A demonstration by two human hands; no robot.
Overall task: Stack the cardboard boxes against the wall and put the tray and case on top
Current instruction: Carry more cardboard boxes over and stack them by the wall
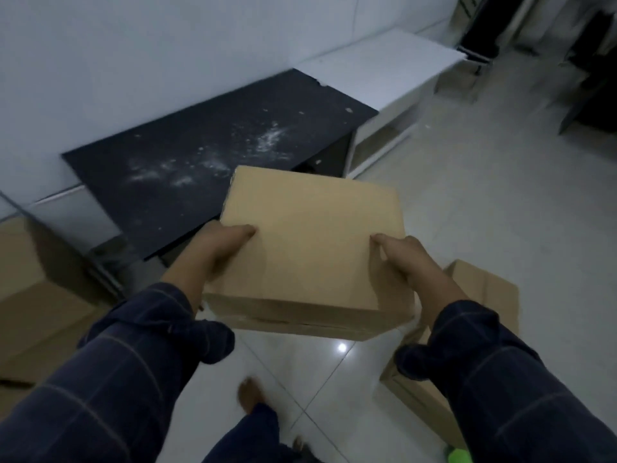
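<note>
**Box held in both hands above the floor, near the wall**

Hidden or unclear: whole frame is motion-blurred. The fingers of both hands pass under the sides of the carried cardboard box (312, 248) and are out of sight; only the thumbs show, on top. A second cardboard box (480, 295) on the floor at right is mostly covered by the right sleeve. More cardboard (36, 295) at the left edge is cut off by the frame. A small green object (459, 457) at the bottom edge cannot be identified.

Carried box: plain tan, closed, top face unmarked, tilted slightly toward the camera. Left hand (217, 248) grips its left edge, thumb lying on the top; right hand (405, 262) grips the right edge likewise. It sits in the air over the tiled floor (500, 212), just in front of a low dark worktop (200, 145) dusted with white specks, standing against the wall (133, 61).
</note>
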